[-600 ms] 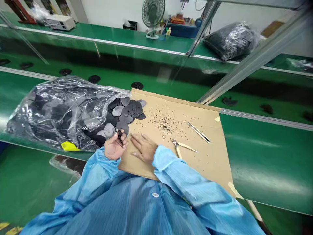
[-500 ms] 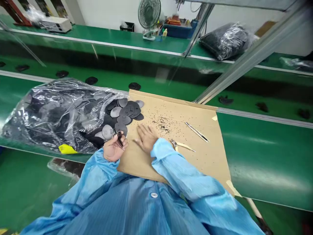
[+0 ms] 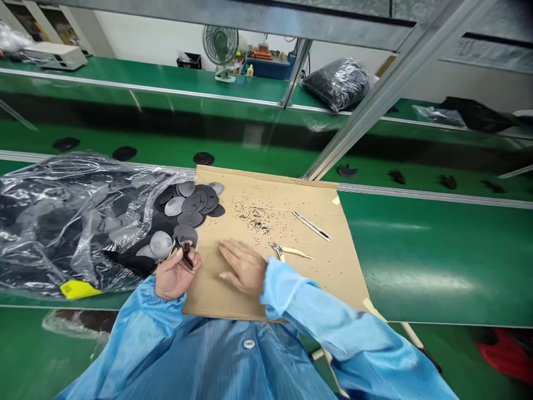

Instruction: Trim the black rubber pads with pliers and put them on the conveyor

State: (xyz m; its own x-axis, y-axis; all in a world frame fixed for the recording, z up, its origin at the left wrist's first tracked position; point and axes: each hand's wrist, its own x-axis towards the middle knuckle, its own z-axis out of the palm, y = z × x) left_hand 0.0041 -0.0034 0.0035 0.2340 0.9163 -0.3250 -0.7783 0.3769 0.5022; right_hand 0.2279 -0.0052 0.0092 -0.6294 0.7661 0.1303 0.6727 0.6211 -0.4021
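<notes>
My left hand [image 3: 175, 274] is curled around a small dark piece [image 3: 187, 254], pinching it between fingers and thumb at the edge of a pile of round grey and black discs [image 3: 189, 208]. More discs fill a clear plastic bag [image 3: 79, 222] to the left. My right hand [image 3: 244, 266] rests flat and empty on a cardboard sheet [image 3: 308, 278] strewn with dark specks [image 3: 252, 219]. Yellow-handled pliers [image 3: 289, 251] lie just beyond my right fingers, and a slim utility knife [image 3: 311, 225] lies farther out.
A green conveyor belt [image 3: 433, 261] runs beneath the cardboard, with an aluminium rail [image 3: 425, 196] along its far side. Dark pieces [image 3: 204, 158] lie on a belt beyond. Farther back are a black-filled bag [image 3: 338, 84], a fan [image 3: 220, 50] and an upright metal frame post [image 3: 375, 94].
The view has swung, shifting the whole scene left and making it look smaller. My right hand has slid back toward the near edge of the cardboard, away from the pliers. My left hand keeps its hold.
</notes>
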